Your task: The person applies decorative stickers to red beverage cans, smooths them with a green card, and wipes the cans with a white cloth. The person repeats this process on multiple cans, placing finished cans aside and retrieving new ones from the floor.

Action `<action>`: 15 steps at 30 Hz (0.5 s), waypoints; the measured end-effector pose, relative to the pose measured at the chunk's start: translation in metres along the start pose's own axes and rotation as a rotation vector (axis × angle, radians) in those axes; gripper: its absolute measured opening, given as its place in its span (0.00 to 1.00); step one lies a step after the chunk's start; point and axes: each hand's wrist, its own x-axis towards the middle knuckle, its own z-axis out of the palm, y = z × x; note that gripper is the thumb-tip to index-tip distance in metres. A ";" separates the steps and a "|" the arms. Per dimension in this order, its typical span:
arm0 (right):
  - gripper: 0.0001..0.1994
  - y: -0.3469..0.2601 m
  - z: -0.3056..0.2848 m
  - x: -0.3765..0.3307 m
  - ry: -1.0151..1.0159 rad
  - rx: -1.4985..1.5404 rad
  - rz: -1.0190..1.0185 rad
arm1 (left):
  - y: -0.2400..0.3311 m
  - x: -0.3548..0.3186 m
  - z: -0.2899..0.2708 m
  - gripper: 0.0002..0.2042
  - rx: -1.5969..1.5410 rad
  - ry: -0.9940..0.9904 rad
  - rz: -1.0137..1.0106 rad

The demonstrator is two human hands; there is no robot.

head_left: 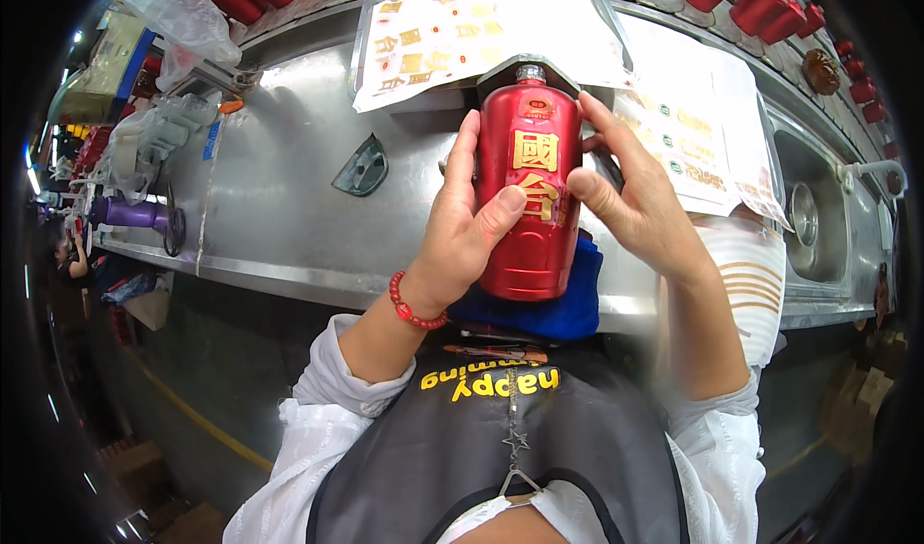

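A glossy red bottle (529, 246) with large gold characters down its front and a silvery neck stands tilted before me, at the bench's near edge. My left hand (464, 212) grips its left side, thumb laid across the front beside the lower character and fingers along the edge. On the opposite side, my right hand (640, 193) cups the bottle, thumb tip on the front and index finger by the shoulder; its other fingers are partly hidden. Behind the bottle's neck shows a dark angular stand (500, 71). A folded blue cloth (587, 299) lies under the bottle's base.
A metal tray (354, 58) bears sheets of gold decals (443, 34); another decal sheet (688, 126) lies to its right. A dark green translucent piece (362, 166) rests on the steel bench (279, 159). At right are a striped white container (751, 279) and a sink (818, 265). Red bottles (760, 10) line the back.
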 end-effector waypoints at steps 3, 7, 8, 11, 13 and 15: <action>0.43 0.005 0.007 -0.005 0.008 0.084 0.018 | -0.002 0.000 -0.005 0.41 -0.069 -0.021 -0.027; 0.44 0.007 0.004 -0.002 -0.034 0.140 0.057 | 0.000 -0.001 -0.003 0.41 -0.073 -0.014 -0.028; 0.44 0.006 0.004 -0.002 -0.036 0.143 0.059 | -0.001 0.000 -0.004 0.41 -0.075 -0.013 -0.034; 0.44 0.005 0.004 -0.001 -0.038 0.138 0.061 | -0.003 0.000 -0.005 0.41 -0.034 -0.013 -0.033; 0.43 0.007 0.003 -0.001 -0.035 0.118 0.060 | -0.002 0.000 -0.005 0.41 -0.008 -0.014 -0.030; 0.44 0.004 0.003 0.001 -0.038 0.152 0.098 | 0.002 0.000 -0.003 0.42 0.005 -0.011 -0.030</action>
